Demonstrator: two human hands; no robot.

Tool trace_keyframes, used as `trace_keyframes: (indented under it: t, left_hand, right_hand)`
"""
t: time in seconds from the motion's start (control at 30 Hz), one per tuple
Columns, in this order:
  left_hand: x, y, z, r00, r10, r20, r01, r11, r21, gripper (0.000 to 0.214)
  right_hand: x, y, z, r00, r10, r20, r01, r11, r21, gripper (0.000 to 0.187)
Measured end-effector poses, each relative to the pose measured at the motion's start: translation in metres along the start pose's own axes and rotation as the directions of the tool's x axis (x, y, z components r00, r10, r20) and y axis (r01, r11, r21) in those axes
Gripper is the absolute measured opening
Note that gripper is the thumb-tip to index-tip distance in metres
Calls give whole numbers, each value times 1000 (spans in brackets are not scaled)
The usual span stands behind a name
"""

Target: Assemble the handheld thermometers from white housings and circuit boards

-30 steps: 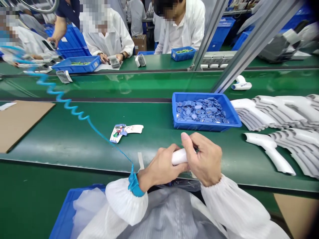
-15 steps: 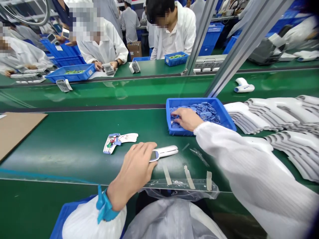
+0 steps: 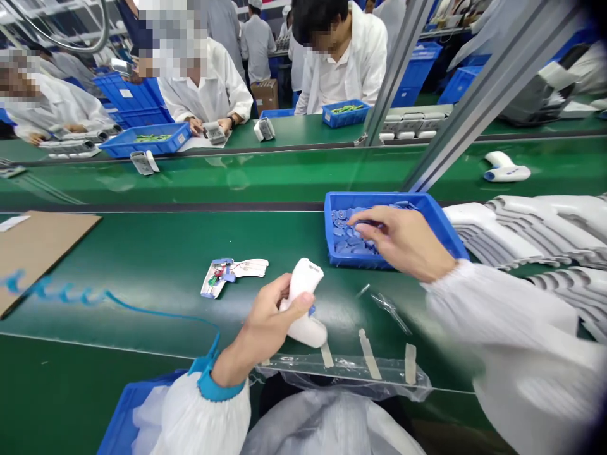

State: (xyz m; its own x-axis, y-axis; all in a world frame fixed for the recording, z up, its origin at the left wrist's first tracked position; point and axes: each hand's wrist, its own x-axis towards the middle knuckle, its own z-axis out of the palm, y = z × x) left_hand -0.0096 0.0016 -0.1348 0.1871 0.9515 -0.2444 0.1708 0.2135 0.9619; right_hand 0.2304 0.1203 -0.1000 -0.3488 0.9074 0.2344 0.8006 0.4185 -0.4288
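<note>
1 left hand, 1 right hand, 1 white thermometer housing, 1 blue tray, 3 tape strips

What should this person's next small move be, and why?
Probably the right hand should lift one of the round blue parts from the blue tray and bring it to the white plastic housing. Its fingertips are down at those parts, while the left hand grips the housing upright beside the tray.
</note>
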Motion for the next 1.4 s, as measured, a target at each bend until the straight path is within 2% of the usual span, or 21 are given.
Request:
trace_keyframes:
  t: [0.07, 0.1, 0.17, 0.23, 0.3, 0.37, 0.47, 0.6, 0.73, 0.83, 0.93, 1.0, 1.07, 1.17, 1.27, 1.33, 1.37, 1.4]
  left_hand:
    - [5, 1, 12, 999, -12, 29, 16, 989, -147, 39]
    - [8, 2, 19, 999, -23, 46, 31, 981, -192, 40]
    - [12, 5, 30, 996, -40, 85, 61, 965, -253, 44]
    - [14, 8, 37, 992, -52, 116, 84, 952, -295, 47]
    - [14, 9, 39, 990, -64, 126, 101, 946, -308, 48]
    - [14, 8, 37, 991, -52, 123, 87, 950, -299, 47]
    - [13, 5, 31, 994, 15, 108, 6, 981, -196, 43]
    - [12, 7, 29, 994, 80, 70, -79, 997, -17, 38]
    - [9, 12, 27, 991, 120, 64, -127, 983, 130, 39]
    - [8, 15, 24, 984, 170, 50, -177, 952, 249, 36]
    - [9, 17, 22, 981, 180, 66, -191, 942, 275, 35]
    - [10, 18, 22, 983, 158, 94, -177, 951, 252, 37]
    - [9, 20, 24, 980, 160, 116, -185, 947, 261, 36]
    - [8, 19, 30, 960, 254, 117, -280, 869, 408, 30]
    - [8, 13, 34, 916, 385, 111, -356, 655, 667, 24]
    - [8, 5, 35, 889, 436, 142, -383, 535, 753, 21]
    - [8, 1, 35, 881, 454, 131, -384, 526, 759, 21]
    - [8, -4, 36, 879, 472, 73, -358, 550, 754, 20]
  right_hand:
    - [-22, -14, -1, 987, 132, -91, -105, 961, 257, 17]
    - [-32, -21, 2, 972, 213, -100, -153, 894, 421, 19]
    - [-47, -33, 16, 937, 344, -62, -203, 678, 707, 24]
    - [-57, -42, 33, 914, 405, -31, -201, 517, 832, 28]
    - [-64, -47, 44, 896, 442, -29, -202, 465, 862, 28]
    - [-71, -48, 47, 890, 456, -3, -231, 458, 858, 29]
    - [-81, -46, 40, 901, 429, 60, -277, 464, 841, 30]
    - [-89, -45, 30, 936, 351, 32, -229, 535, 813, 25]
    - [-94, -41, 33, 957, 285, 60, -215, 554, 804, 39]
    - [-96, -39, 35, 971, 239, 7, -170, 667, 725, 39]
    - [-96, -38, 33, 982, 160, -99, -74, 811, 580, 33]
    - [-95, -40, 29, 985, 123, -124, -41, 852, 521, 34]
    - [-94, -43, 27, 990, 120, -67, -70, 860, 506, 37]
    - [-94, -50, 29, 991, 134, 16, -124, 857, 501, 35]
    - [-101, -53, 37, 979, 205, -22, -165, 843, 512, 25]
    - [-108, -51, 42, 962, 274, -14, -221, 803, 553, 23]
    - [-111, -50, 43, 955, 297, 4, -245, 781, 574, 23]
    - [-114, -49, 42, 951, 309, 32, -267, 763, 588, 23]
